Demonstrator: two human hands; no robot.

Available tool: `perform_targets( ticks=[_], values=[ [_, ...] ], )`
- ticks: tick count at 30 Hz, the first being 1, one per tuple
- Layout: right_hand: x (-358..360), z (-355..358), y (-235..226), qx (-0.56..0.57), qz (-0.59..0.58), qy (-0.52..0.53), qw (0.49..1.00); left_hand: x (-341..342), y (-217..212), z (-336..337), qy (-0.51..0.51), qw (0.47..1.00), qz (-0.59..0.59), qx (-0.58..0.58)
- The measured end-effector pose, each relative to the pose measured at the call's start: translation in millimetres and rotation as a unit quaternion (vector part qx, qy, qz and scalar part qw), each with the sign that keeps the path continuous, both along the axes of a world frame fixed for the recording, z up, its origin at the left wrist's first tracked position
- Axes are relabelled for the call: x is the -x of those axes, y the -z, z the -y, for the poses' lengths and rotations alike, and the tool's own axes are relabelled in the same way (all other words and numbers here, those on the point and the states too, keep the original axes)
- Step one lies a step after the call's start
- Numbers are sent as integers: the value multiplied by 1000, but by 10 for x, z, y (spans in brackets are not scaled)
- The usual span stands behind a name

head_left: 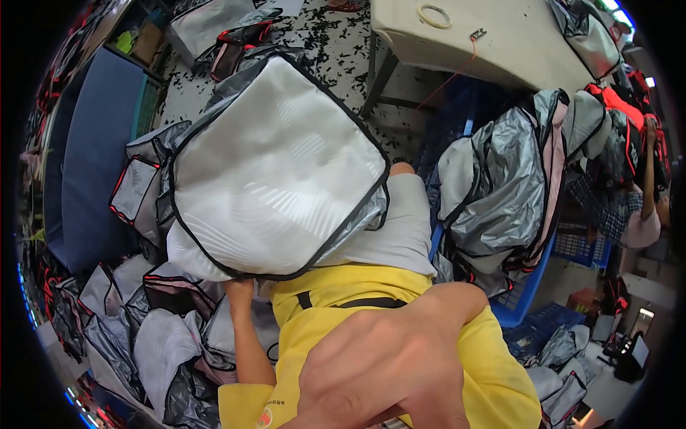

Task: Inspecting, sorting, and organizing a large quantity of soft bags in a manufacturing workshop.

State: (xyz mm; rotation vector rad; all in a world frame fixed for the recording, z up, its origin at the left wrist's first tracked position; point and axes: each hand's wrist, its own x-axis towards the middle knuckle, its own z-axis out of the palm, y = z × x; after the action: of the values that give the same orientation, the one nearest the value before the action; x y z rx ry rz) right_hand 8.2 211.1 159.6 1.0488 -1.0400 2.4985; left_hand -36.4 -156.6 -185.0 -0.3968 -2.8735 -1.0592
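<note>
A large silver-white insulated bag (279, 171) with black edging rests tilted over my lap, its broad smooth face turned up. At its near lower edge is my left hand (239, 286), gripping that edge from underneath, with most of its fingers hidden by the bag. My right hand (393, 350) is raised close in front of me, apart from the bag. Its back and knuckles show large. The fingers bend down past the lower edge of the head view, so whether they hold anything is hidden.
More silver bags (171, 343) lie piled at my left. Others (500, 186) fill a blue crate (525, 297) at my right. Ahead stands a pale table (493, 43) with a tape roll (434, 16). Black scraps litter the floor. Another person (639, 222) is at far right.
</note>
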Motion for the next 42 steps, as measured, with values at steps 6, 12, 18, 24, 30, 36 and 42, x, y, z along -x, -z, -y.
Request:
perform_targets(
  ticks=[6,12,18,24,30,36,42],
  values=[
    [199,-71,-18,35,-64,-42,996,-5,86,76,-52,997,11,-60],
    [221,-431,506,-276,-7,165,947,-186,171,24,-37,998,41,-26],
    [1453,-1264,2173,-529,324,508,597,-210,-106,-211,-5,999,40,-32],
    [2000,-644,2235,-553,366,444,603,-466,-63,165,-58,997,44,-10],
    [1706,-684,2213,-474,240,534,658,541,-1109,843,-98,886,266,367],
    [1672,-583,2123,-489,190,517,676,1674,-2193,-36,-56,969,-218,-102],
    [1615,-470,2168,-447,249,487,708,2355,-2091,-802,184,977,-99,-44]
  ],
)
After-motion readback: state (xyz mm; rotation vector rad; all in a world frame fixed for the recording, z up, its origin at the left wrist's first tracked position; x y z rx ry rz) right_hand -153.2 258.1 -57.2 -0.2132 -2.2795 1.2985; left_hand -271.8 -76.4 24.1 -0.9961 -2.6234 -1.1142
